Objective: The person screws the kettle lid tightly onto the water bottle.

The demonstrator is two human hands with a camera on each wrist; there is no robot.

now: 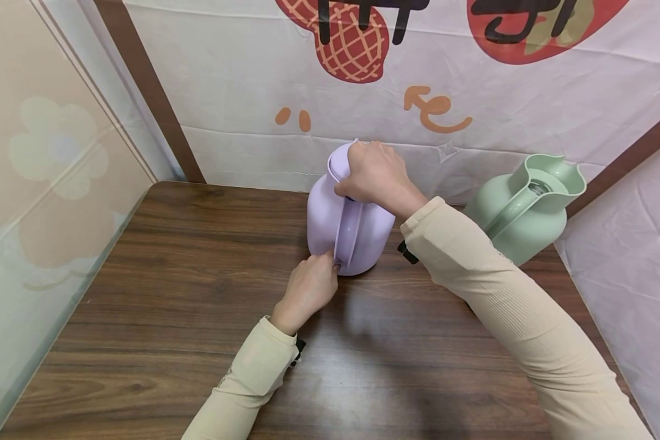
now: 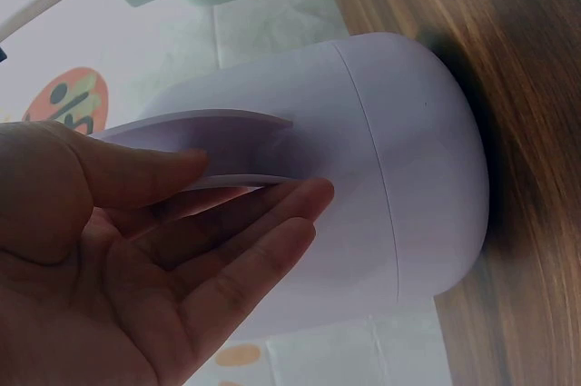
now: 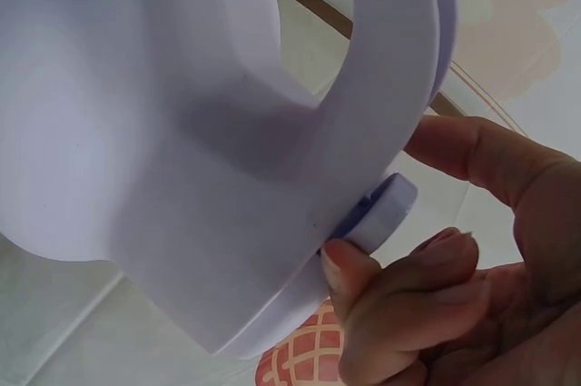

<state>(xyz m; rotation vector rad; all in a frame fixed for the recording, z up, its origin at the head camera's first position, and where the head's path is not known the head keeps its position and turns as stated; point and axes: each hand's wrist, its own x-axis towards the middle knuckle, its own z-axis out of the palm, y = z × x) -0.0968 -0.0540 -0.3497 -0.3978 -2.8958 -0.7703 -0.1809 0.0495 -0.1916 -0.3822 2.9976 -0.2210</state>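
Looks to be at the step of working the lid (image 1: 338, 160) on the purple jug (image 1: 320, 214), with one hand for bracing and the other for the top. Find the jug on the brown table (image 1: 198, 293), standing upright just in front of the back cloth (image 1: 225, 153), apart from the green jug (image 1: 544, 223) to the right. Pinching the lower part of the purple jug's handle (image 3: 399, 41) with the left hand (image 1: 310, 281), between thumb (image 2: 150, 175) and fingers (image 2: 245, 277), apparently to stop any swing. Curling the right hand (image 1: 379, 174) over the top and holding the lid near its small tab (image 3: 386, 213), with one fingertip close against that tab. Cannot tell from here whether loosening, fastening or merely pressing, nor how firmly gripping. Would judge the next move to call for a steady handle below and a clean push or turn above, without tipping the jug. Best to bear evenly on the lid rather than drag sideways. Worth minding, too, the tight space between tab and handle, likely to cramp a turn.
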